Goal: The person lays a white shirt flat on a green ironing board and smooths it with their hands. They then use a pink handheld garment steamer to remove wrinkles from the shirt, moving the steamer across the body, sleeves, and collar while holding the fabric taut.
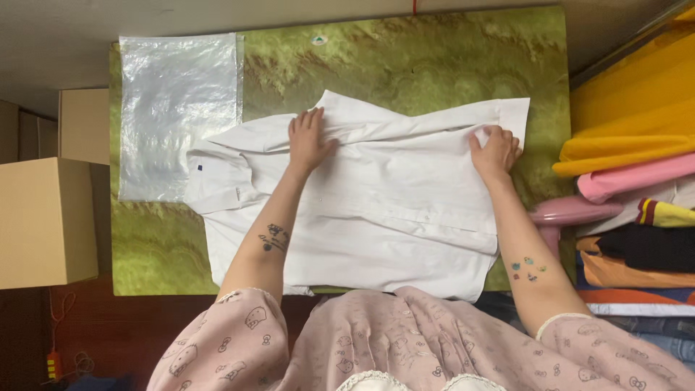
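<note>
A white shirt (376, 210) lies spread on a green marbled table (434, 58), its collar toward the left. My left hand (308, 139) presses flat on the shirt's far folded edge, fingers together. My right hand (495, 150) pinches a fold of the shirt's fabric near its right end. A sleeve or side panel is folded over along the far edge between the two hands.
A clear plastic bag (177, 108) lies flat on the table's left part. Cardboard boxes (43, 217) stand to the left. A stack of folded coloured clothes (637, 188) and a pink stool (572, 211) are at the right.
</note>
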